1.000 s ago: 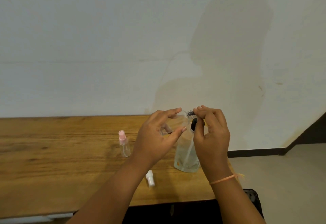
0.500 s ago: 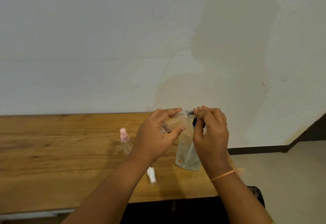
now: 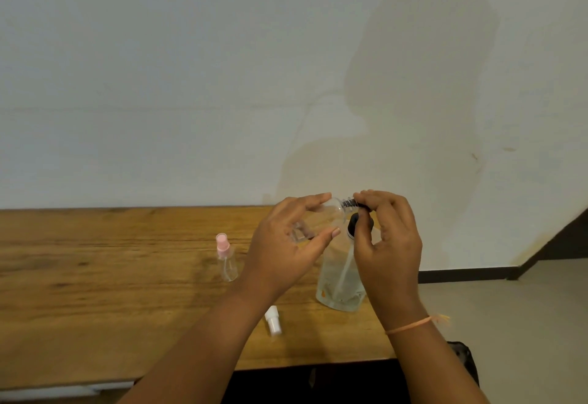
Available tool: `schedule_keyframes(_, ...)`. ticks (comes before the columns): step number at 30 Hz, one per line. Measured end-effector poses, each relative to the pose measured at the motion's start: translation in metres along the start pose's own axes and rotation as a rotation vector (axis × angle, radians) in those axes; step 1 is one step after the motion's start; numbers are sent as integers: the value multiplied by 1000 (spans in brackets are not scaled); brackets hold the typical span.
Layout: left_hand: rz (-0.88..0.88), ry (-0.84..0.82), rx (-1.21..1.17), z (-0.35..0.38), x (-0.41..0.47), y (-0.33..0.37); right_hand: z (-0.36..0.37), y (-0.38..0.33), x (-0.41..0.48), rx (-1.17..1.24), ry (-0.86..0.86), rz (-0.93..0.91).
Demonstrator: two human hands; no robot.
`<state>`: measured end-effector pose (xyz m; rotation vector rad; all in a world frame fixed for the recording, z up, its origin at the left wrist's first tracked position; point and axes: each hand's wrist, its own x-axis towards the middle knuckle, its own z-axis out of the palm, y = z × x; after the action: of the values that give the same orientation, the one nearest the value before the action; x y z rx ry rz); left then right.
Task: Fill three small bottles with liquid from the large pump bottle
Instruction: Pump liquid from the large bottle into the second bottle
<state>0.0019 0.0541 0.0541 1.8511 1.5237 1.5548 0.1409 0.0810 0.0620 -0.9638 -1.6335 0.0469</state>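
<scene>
My left hand (image 3: 286, 244) holds a small clear bottle (image 3: 327, 212) tilted on its side above the table, thumb below and fingers above. My right hand (image 3: 385, 238) pinches the dark cap (image 3: 354, 203) at that bottle's neck. Behind my hands stands the large clear pump bottle (image 3: 340, 279) with a black pump head (image 3: 353, 223) and a little liquid at its bottom. A small clear bottle with a pink spray cap (image 3: 226, 259) stands upright to the left. A white spray cap (image 3: 273, 324) lies on the table near the front edge.
The wooden table (image 3: 95, 292) runs along a white wall, its right end just past the pump bottle. Beyond that is pale floor with a dark skirting board (image 3: 477, 274). A dark object (image 3: 464, 362) sits below the table's right corner.
Both hands stay together at the small bottle's neck, with barely any shift. The view has drifted slightly; the bottles on the table have not moved.
</scene>
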Motion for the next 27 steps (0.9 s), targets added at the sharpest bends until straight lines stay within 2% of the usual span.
schedule_keyframes(9, -19, -17, 9, -2, 1, 1, -3, 4, 2, -56, -15, -45)
schedule_keyframes(20, -112, -77, -28, 0, 0, -1, 7, 11, -4, 25, 25, 10)
schedule_keyframes(27, -31, -16, -21, 0, -2, 1, 2, 7, 1, 81, 17, -2)
